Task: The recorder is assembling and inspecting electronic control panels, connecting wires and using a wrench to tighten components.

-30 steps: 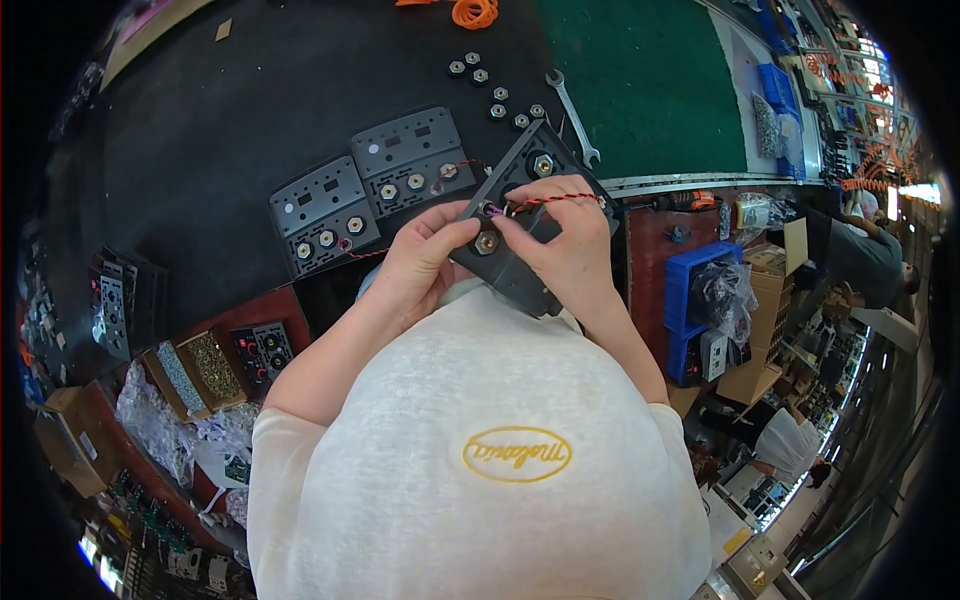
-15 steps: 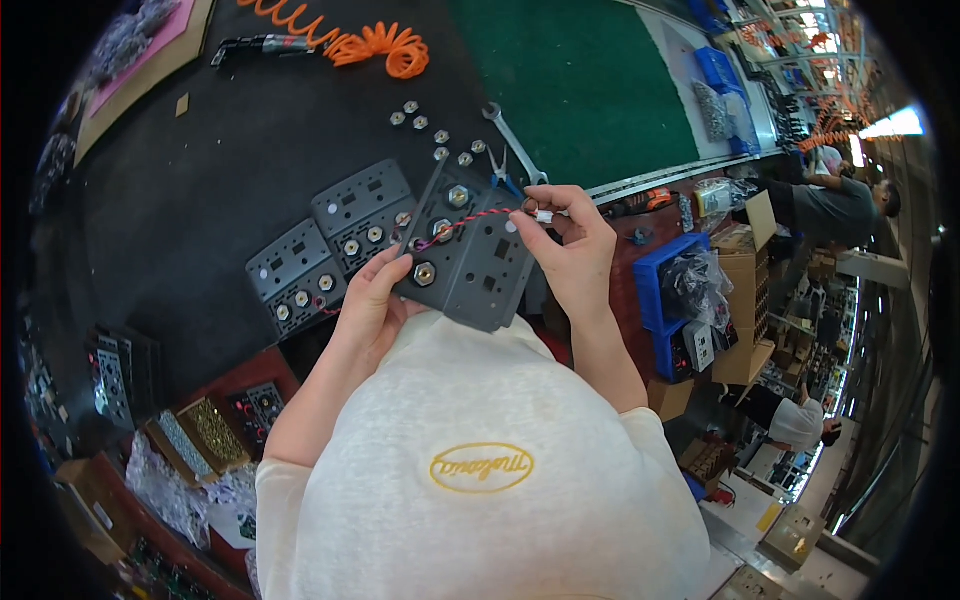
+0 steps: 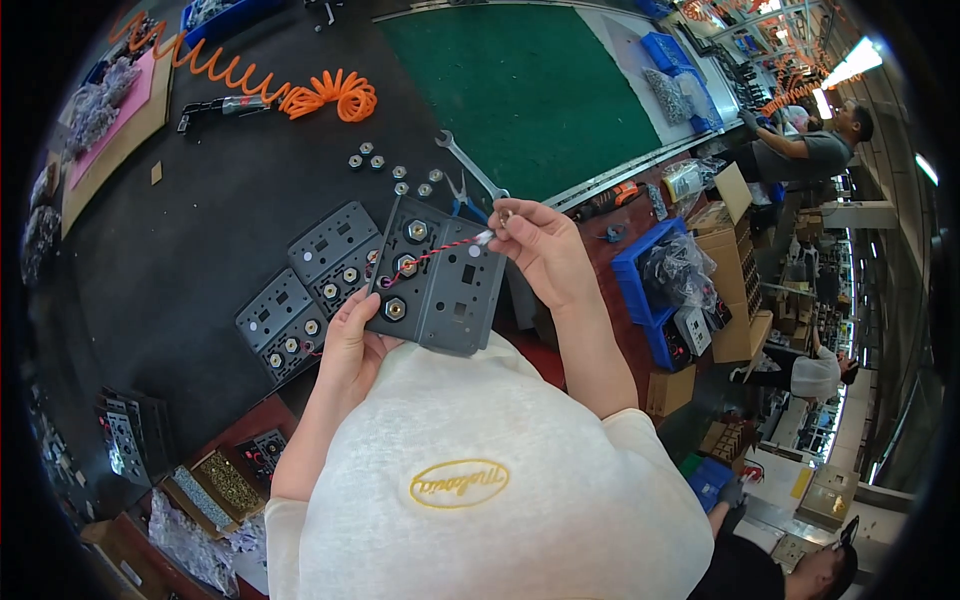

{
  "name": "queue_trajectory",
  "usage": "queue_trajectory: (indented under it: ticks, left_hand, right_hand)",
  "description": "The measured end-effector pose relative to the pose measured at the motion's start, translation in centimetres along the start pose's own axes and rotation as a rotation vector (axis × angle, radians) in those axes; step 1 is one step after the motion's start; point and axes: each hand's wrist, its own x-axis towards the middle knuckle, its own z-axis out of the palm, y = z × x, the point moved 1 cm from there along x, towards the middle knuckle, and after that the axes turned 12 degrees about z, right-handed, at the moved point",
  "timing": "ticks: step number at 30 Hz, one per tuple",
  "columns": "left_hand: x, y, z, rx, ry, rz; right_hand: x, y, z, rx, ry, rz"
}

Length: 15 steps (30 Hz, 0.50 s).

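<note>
The left hand point(image 3: 350, 343) grips a grey panel point(image 3: 440, 322), the right hand point(image 3: 545, 252) pinches the tip of its twisted wire point(image 3: 445, 248), with pliers point(image 3: 463, 200) and spanner point(image 3: 474, 167) just beyond that panel and similar plates point(image 3: 268, 315) left of it.

Lettering and labels in the scene. Near, at the centre: a white shirt point(image 3: 560, 540) bears an oval emblem point(image 3: 459, 484) in yellow, enclosing one line of slanting, joined script, its large initial toward the right end; this is the only legible inscription. At the centre, farther off: a dark panel point(image 3: 446, 325) carries a small white round mark point(image 3: 475, 251); two similar panels point(image 3: 335, 235) on the counter point(image 3: 180, 260), to the left, each carry a pale round mark, any characters too small to tell. Right, near: a yellow label point(image 3: 801, 483) on a pale cabinet point(image 3: 765, 480), its wording indistinct.
</note>
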Motion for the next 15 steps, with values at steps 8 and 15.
queue_trajectory:
  ticks: [8, 15]
  left_hand:
    - [0.1, -0.1, -0.3, 0.018, 0.009, -0.012]
    - [0.1, -0.2, -0.2, 0.020, 0.030, -0.016]
  right_hand:
    - [0.3, 1.3, -2.2, 0.400, -0.226, 0.180]
    - [0.2, 1.4, -2.9, 0.121, -0.118, 0.179]
